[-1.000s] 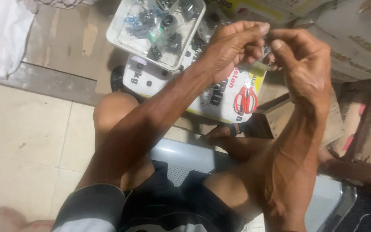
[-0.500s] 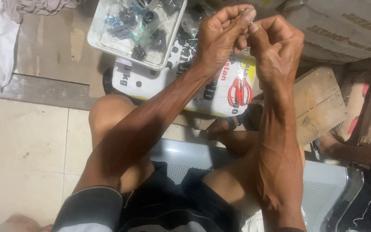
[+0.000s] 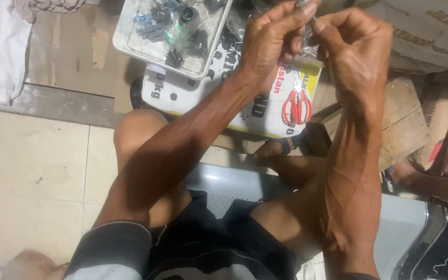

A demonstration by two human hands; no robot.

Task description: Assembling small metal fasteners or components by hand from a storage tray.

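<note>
Left hand and right hand raised together near top of view, fingertips meeting. Both pinch small thin metal piece, mostly hidden, kind unclear. Below hands: white printed sack with red-handled scissors lying on it. White rectangular plastic tray of small dark and blue parts rests on sack's upper left. Grey perforated metal seat under person's legs; pale tiled floor at left.

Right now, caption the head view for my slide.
Left hand and right hand pinch a small part above red scissors and a parts tray.
</note>
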